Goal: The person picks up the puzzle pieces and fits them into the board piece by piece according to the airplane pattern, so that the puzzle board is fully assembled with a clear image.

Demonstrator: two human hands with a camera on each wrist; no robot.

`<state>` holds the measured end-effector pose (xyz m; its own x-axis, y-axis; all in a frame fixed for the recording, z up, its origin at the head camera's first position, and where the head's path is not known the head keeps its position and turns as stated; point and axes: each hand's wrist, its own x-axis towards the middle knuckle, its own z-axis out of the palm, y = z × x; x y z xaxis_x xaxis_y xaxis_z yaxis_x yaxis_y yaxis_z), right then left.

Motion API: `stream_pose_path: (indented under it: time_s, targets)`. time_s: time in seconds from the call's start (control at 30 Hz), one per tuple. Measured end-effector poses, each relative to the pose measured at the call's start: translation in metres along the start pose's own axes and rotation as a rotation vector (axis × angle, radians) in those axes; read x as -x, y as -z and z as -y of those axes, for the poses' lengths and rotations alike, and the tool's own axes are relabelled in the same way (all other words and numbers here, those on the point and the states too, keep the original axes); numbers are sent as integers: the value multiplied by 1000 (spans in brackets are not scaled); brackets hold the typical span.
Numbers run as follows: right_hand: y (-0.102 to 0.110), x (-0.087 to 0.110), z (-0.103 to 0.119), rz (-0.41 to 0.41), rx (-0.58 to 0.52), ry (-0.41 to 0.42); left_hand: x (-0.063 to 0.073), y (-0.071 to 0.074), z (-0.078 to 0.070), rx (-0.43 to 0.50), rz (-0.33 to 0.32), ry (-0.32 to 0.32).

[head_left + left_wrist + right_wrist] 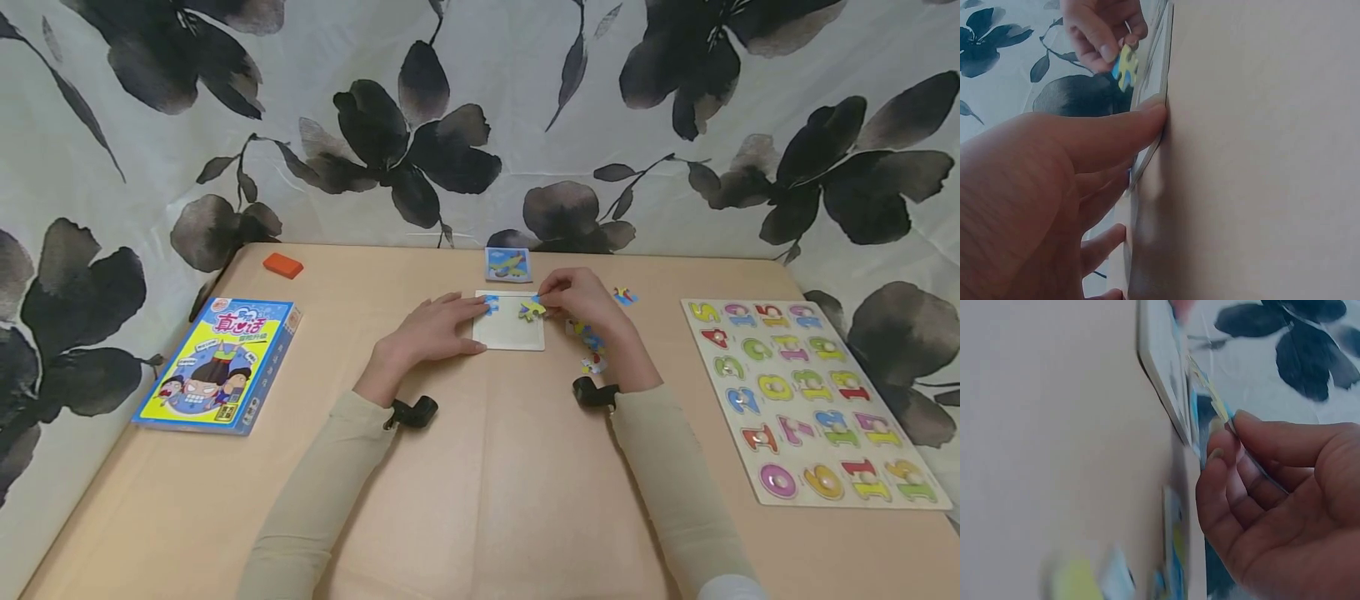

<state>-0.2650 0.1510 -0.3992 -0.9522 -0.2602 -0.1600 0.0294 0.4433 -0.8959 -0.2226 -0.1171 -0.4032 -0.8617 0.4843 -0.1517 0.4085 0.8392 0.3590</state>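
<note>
A white puzzle tray (508, 335) lies on the table, with blue-and-white puzzle pieces (492, 305) at its upper left. My left hand (431, 327) rests against the tray's left side, fingers extended, the thumb on its front edge. Over the tray's right part, my right hand (581, 297) pinches a yellow-green and blue puzzle piece (531, 310) between thumb and fingertips. The left wrist view shows that piece (1127, 65) held above the surface. Loose puzzle pieces (592, 363) lie beside the tray, partly hidden under the right hand and wrist.
A picture card (508, 265) stands behind the tray. One more puzzle piece (625, 296) lies right of the hand. A blue-yellow box (217, 364) and an orange block (282, 266) are at left; a board of colourful shapes (813, 400) lies at right.
</note>
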Motion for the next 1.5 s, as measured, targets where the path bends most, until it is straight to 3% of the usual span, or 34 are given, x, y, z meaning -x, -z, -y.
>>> stream_pose_path:
  time_s: [0.23, 0.37, 0.5, 0.6, 1.0, 1.23, 1.5]
  targets:
    - [25, 8, -10, -60, 12, -29, -1, 0, -2, 1, -5, -5]
    - [31, 12, -14, -145, 87, -57, 0, -1, -2, 5, -8, -14]
    - [33, 16, -17, -185, 233, -51, 0, -1, -1, 6, -7, -12]
    - [35, 22, -18, -152, 334, -39, 0, -2, -1, 5, -8, -12]
    - [63, 55, -27, 121, 503, -22, -4, -4, -3, -13, 8, -17]
    - [63, 61, -32, 154, 483, -8, -1, 2, -4, -20, 7, -2]
    - [60, 62, -27, 193, 434, -55, 1, 1, -1, -3, 2, -8]
